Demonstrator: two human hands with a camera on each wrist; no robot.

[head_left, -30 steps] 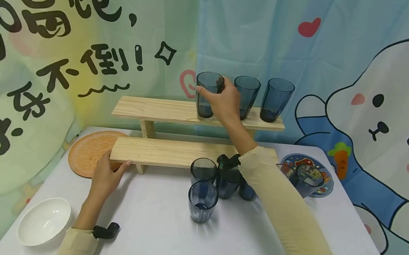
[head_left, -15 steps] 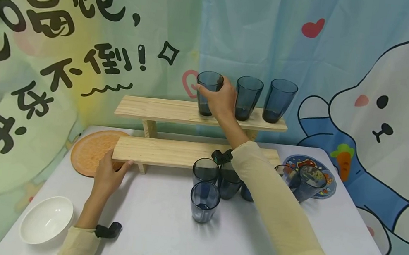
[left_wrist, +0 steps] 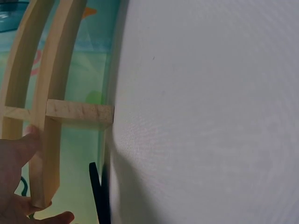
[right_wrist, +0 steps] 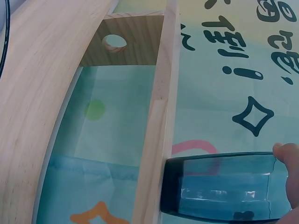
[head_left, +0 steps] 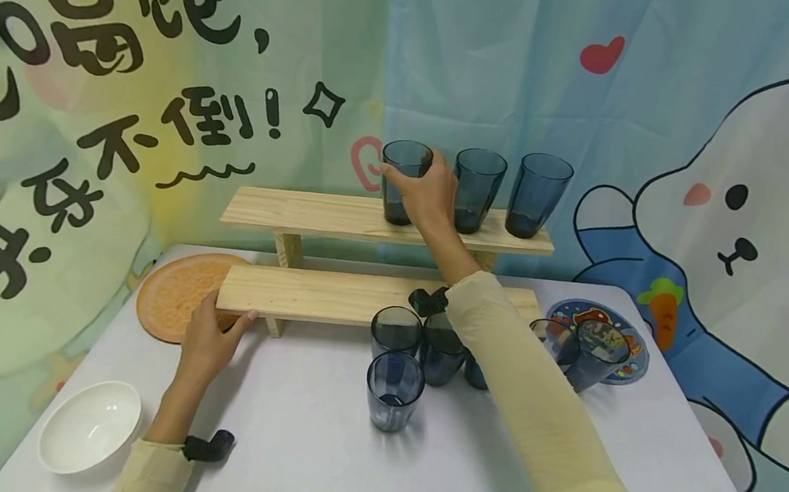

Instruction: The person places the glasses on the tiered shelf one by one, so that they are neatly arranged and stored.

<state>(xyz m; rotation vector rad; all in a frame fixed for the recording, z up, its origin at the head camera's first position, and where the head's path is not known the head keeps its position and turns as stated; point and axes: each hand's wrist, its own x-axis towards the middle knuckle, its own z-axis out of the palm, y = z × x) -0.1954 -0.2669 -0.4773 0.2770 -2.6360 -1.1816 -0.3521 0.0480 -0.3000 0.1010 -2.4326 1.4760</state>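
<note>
A two-tier wooden shelf stands at the back of the table. On its upper board, my right hand grips a blue glass, thumb on one side and fingers round the other. The right wrist view has this glass with its base at the board's edge. Two more blue glasses, a middle one and a right one, stand to its right. My left hand holds the left end of the lower board; in the left wrist view, its thumb lies against the board.
Several blue glasses stand before the shelf, some partly behind my right sleeve. Two more glasses are at the right, by a blue patterned round mat. An orange round mat and a white bowl lie at the left.
The head view has shifted slightly, and my right forearm has moved a little left. Both hands keep their holds, and the glasses on the upper board stay upright.
</note>
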